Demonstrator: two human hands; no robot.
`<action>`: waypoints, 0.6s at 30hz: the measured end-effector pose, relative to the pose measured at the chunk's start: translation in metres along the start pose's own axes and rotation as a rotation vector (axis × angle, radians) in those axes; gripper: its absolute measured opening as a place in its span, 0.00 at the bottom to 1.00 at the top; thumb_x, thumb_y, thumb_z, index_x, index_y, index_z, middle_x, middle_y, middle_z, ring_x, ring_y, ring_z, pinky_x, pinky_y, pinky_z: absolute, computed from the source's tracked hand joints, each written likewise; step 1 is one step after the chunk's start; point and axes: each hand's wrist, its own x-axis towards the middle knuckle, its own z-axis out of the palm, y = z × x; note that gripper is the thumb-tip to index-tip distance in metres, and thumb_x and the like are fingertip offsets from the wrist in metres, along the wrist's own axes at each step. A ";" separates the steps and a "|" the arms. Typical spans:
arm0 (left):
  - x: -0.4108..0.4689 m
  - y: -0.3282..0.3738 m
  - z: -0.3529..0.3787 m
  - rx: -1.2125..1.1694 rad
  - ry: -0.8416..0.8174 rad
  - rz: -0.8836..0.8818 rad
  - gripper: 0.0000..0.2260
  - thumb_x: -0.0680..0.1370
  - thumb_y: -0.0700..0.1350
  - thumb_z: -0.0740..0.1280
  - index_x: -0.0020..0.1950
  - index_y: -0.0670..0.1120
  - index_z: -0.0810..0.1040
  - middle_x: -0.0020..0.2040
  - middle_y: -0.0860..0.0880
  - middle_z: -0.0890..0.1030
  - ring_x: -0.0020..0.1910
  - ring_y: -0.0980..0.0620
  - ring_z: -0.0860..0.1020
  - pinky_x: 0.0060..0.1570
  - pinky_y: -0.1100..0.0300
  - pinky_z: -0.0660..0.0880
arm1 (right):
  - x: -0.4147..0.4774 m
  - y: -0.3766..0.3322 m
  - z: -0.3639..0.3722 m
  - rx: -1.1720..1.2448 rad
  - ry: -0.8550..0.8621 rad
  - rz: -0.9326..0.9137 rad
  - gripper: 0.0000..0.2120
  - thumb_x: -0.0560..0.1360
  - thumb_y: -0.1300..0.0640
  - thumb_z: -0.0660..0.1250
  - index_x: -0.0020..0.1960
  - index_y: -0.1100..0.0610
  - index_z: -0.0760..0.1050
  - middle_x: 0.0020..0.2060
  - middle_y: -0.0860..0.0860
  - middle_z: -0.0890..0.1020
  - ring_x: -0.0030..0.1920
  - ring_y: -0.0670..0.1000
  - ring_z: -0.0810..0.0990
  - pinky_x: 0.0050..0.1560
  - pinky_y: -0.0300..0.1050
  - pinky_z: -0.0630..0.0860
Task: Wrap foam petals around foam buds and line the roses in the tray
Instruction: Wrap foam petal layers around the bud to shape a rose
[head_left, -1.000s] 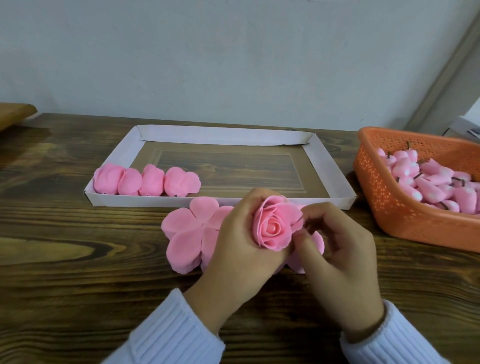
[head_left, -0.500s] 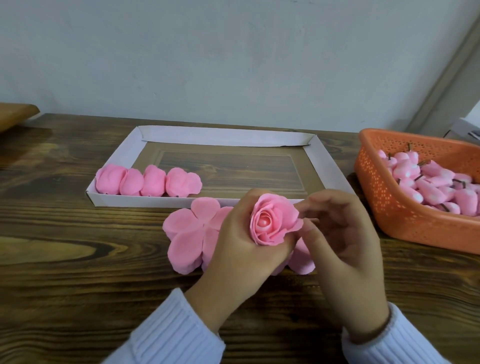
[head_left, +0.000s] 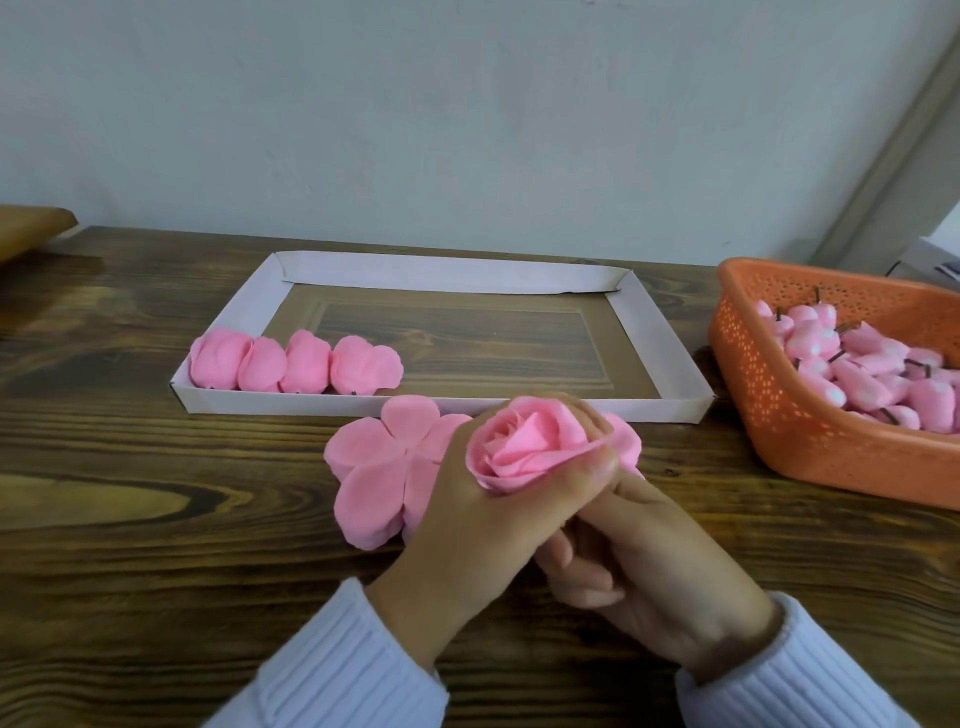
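Pink foam rose (head_left: 530, 447) sitting in left hand (head_left: 483, 519), fingers and thumb curling round its outer petals, held above wooden table (head_left: 156, 493) just before white card tray (head_left: 670, 364). Right hand (head_left: 649, 582) tucking beneath, fingers curled; whether grasping anything, hidden. Soft layered petals spiralling round centre. Flat petal cut-outs (head_left: 374, 467) lying beside; four roses (head_left: 291, 364) lining tray's near-left corner.

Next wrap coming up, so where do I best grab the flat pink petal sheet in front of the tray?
Pinch the petal sheet by a free lobe on its left edge, coming from the left. It lies flat and thin on the table, and the left hand, holding the rose, covers its right side.
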 end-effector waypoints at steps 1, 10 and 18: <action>0.001 -0.001 0.000 0.005 0.016 0.005 0.03 0.69 0.48 0.71 0.39 0.51 0.80 0.30 0.37 0.76 0.22 0.48 0.74 0.28 0.59 0.75 | 0.000 -0.001 0.000 0.005 0.021 -0.004 0.13 0.74 0.61 0.64 0.31 0.63 0.72 0.24 0.55 0.71 0.19 0.44 0.63 0.20 0.33 0.54; 0.001 -0.004 0.000 0.083 0.050 0.006 0.12 0.63 0.44 0.76 0.41 0.53 0.77 0.35 0.52 0.80 0.36 0.55 0.81 0.40 0.59 0.78 | 0.003 -0.001 -0.001 0.057 -0.006 0.047 0.10 0.73 0.55 0.67 0.46 0.62 0.79 0.26 0.57 0.70 0.22 0.47 0.72 0.18 0.33 0.60; -0.001 -0.003 0.000 0.070 0.086 -0.026 0.13 0.63 0.47 0.75 0.43 0.45 0.77 0.41 0.47 0.82 0.44 0.49 0.82 0.45 0.51 0.78 | 0.004 -0.001 -0.007 0.239 -0.132 0.096 0.21 0.63 0.51 0.80 0.52 0.60 0.81 0.33 0.56 0.75 0.29 0.48 0.77 0.25 0.36 0.71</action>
